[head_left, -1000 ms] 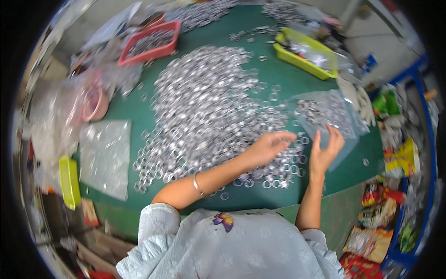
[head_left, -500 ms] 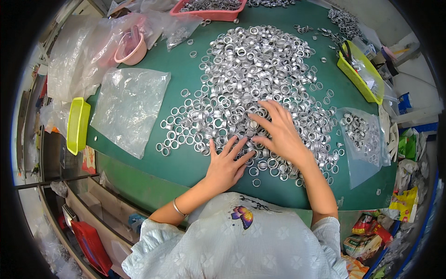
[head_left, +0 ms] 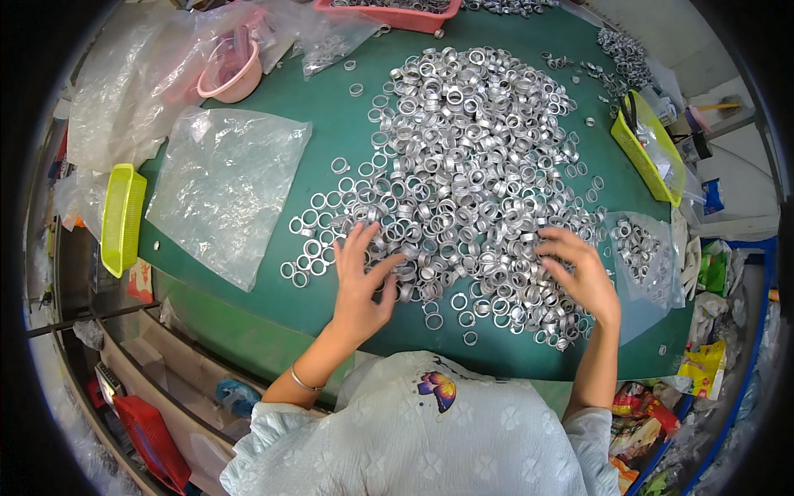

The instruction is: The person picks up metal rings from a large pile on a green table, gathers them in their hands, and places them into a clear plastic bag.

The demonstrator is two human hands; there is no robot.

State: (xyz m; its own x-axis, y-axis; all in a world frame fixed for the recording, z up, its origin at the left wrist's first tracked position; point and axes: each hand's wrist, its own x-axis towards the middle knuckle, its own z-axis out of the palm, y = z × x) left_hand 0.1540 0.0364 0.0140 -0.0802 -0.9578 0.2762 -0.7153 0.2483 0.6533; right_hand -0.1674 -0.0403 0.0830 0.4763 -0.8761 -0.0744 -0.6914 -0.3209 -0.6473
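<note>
A large heap of silver metal rings (head_left: 463, 157) spreads over the green tabletop (head_left: 285, 178). At the heap's near left edge, my left hand (head_left: 361, 289) rests against the rings with its fingers spread. My right hand (head_left: 581, 273) lies on the right side of the heap, its fingers apart and bent over the rings, with the fingertips touching them. I see no ring gripped in either hand. A few loose rings lie apart along the heap's near and left edges.
An empty clear plastic bag (head_left: 227, 194) lies left. Yellow-green baskets (head_left: 124, 219) (head_left: 649, 153) stand at both sides. A pink bowl (head_left: 233, 74) and a red tray (head_left: 389, 15) sit farther back. A bag of rings (head_left: 641, 260) lies right.
My hands have moved apart from the middle of the heap, the left one to the left and the right one to the right. Rings have shifted beneath them.
</note>
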